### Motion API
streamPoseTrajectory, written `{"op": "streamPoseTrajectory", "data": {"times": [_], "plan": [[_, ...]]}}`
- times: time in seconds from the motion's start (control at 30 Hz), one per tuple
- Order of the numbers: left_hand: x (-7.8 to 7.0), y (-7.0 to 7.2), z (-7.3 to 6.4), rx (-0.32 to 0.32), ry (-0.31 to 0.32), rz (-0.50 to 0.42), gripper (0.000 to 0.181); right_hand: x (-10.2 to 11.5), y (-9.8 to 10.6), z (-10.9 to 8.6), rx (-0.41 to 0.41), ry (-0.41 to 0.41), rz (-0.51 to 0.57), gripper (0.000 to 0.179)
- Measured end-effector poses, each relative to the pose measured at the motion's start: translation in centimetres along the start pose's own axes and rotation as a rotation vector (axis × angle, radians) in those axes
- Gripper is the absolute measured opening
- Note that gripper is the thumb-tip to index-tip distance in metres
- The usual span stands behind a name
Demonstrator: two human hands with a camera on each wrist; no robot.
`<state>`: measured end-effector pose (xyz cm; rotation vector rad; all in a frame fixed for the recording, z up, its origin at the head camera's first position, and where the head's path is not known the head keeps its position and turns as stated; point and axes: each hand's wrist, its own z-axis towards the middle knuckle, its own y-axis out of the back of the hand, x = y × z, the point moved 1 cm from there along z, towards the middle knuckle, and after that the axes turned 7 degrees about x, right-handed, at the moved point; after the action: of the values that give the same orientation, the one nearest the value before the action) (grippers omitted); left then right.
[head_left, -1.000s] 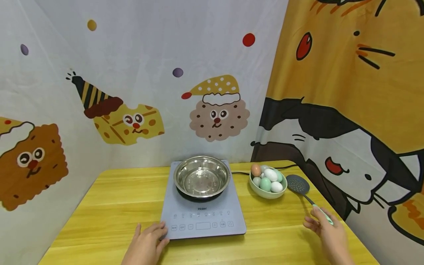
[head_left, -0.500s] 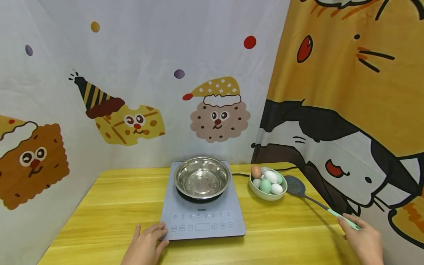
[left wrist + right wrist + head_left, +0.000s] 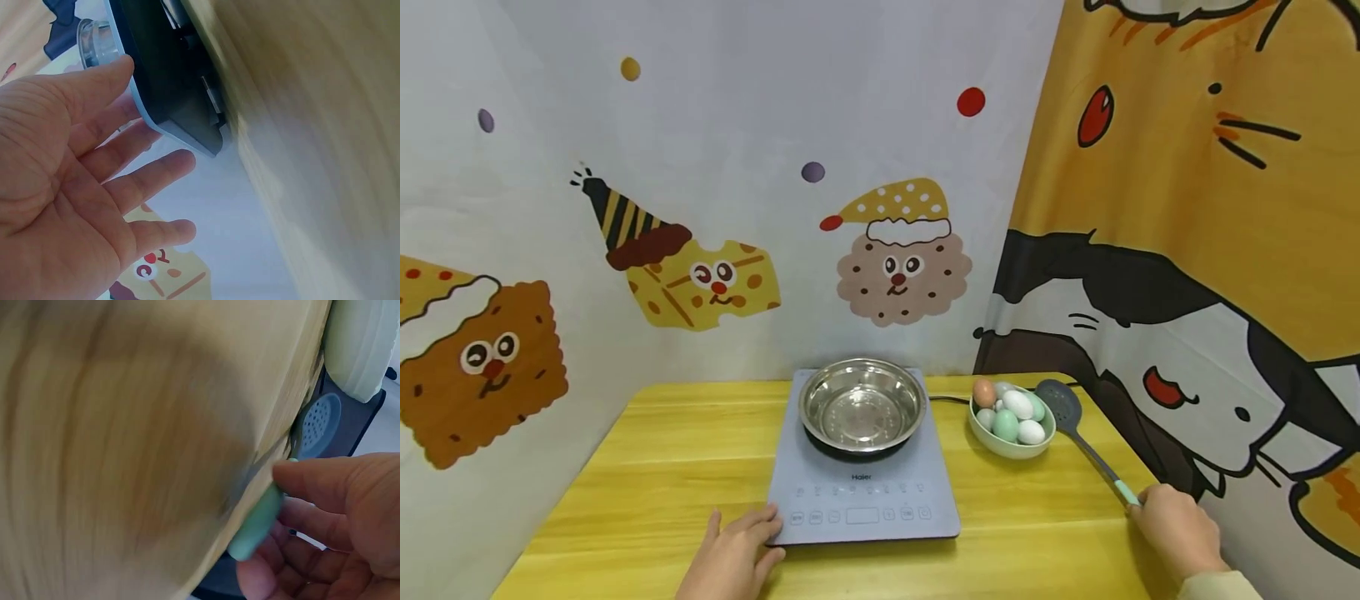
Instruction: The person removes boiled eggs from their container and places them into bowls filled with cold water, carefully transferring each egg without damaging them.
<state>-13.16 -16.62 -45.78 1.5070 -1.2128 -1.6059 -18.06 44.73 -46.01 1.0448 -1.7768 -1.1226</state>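
Observation:
My left hand (image 3: 732, 552) touches the front left corner of a grey induction cooker (image 3: 895, 492), its fingers extended and spread in the left wrist view. A shiny steel pan (image 3: 861, 408) sits on the cooker's cooking area. My right hand (image 3: 1180, 529) pinches the mint-green handle of a grey skimmer (image 3: 1060, 404) between thumb and fingers. The skimmer's perforated head lies at the right, beside the bowl, and its handle points toward me. In the right wrist view the green handle end (image 3: 257, 522) shows between thumb and fingers.
A pale green bowl (image 3: 1011, 447) holds several eggs in brown, white and green, right of the cooker. A black cord (image 3: 950, 399) runs behind it. The yellow wooden table (image 3: 700, 450) meets a cartoon-printed curtain (image 3: 737, 150) at the back and right side.
My right hand has moved right with the skimmer's handle, then back left, with its grip now over the handle end. The skimmer's head has shifted slightly toward the back. My left hand stays put.

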Motion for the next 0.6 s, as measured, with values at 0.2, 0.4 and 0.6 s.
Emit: {"op": "streamPoseTrajectory", "data": {"times": [0.2, 0.4, 0.6], "plan": [[0.0, 0.2, -0.1, 0.007, 0.003, -0.008, 0.039, 0.0, -0.7, 0.9, 0.043, -0.014, 0.017, 0.025], [0.1, 0.4, -0.1, 0.016, 0.001, -0.024, 0.043, 0.4, -0.4, 0.8, 0.047, -0.005, -0.009, 0.043], [2.1, 0.5, -0.8, 0.135, -0.029, -0.094, 0.069, 1.9, -0.3, -1.6, 0.026, 0.117, -0.042, 0.092]]}}
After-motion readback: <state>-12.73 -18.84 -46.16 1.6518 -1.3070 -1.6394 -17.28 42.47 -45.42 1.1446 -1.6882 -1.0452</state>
